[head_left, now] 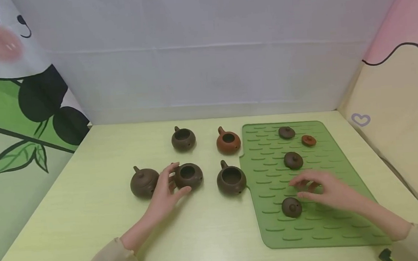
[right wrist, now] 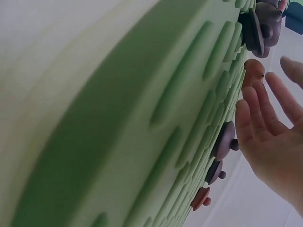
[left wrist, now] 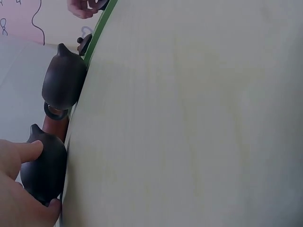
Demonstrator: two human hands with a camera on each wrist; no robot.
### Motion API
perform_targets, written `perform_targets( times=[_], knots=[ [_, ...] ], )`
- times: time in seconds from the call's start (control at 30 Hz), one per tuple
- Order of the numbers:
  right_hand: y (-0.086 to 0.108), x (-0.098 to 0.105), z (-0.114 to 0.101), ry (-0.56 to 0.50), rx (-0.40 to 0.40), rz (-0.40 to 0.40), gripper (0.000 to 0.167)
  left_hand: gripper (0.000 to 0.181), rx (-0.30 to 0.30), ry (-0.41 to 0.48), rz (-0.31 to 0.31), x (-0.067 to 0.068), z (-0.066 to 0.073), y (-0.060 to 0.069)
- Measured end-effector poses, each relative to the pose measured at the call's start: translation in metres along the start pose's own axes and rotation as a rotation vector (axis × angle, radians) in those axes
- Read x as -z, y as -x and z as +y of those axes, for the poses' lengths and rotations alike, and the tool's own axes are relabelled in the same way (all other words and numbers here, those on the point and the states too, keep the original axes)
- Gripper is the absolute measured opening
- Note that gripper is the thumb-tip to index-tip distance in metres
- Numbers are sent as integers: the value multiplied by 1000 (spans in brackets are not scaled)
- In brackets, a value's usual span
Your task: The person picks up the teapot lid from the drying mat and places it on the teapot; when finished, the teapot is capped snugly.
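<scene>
My left hand [head_left: 165, 189] holds a dark brown lidless teapot [head_left: 195, 182] by its sides. In the left wrist view, the thumb lies on one side of this teapot [left wrist: 45, 168] and a fingertip on the opposite side. Just left of that hand stands a dark teapot with its lid on [head_left: 142, 184]. Over the green mat, my right hand [head_left: 326, 188] hovers with loosely bent fingers and nothing in its grasp. Nearest to it are a round dark lid [head_left: 291, 207] and another dark lid [head_left: 293, 160]. The right wrist view shows its fingers [right wrist: 272, 111] apart from the lids.
Three other lidless teapots stand nearby: a dark one [head_left: 183, 140] at the back, a reddish one [head_left: 228, 143], and a dark one [head_left: 231, 181] beside the ridged green mat [head_left: 274, 235]. Farther back on the mat lie a dark lid [head_left: 287, 132] and a reddish lid [head_left: 309, 140].
</scene>
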State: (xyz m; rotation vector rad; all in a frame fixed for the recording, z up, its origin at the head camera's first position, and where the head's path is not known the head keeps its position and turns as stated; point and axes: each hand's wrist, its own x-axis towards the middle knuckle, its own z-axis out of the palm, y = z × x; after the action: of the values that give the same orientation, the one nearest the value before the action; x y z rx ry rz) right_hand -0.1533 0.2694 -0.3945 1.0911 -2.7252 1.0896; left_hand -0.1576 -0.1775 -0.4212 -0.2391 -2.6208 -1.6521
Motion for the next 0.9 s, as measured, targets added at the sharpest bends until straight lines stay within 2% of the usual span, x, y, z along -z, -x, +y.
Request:
perform_targets(
  times=[0.23,0.43,0.53,0.63,0.9],
  knots=[
    [6,-1,5,-8,-16,-134,33,77,23,43,-60,5,-4,4],
    [7,-2,5,-49,-73,-181,28,72,34,97,-88,6,-7,5],
    [7,-3,6,-61,-79,-178,29,71,45,150,-96,6,-9,5],
    [8,-4,6,-70,-52,-165,31,71,71,190,-100,5,-10,6],
    [6,-10,4,-52,47,-92,22,68,85,165,-81,3,-8,9]
  ],
)
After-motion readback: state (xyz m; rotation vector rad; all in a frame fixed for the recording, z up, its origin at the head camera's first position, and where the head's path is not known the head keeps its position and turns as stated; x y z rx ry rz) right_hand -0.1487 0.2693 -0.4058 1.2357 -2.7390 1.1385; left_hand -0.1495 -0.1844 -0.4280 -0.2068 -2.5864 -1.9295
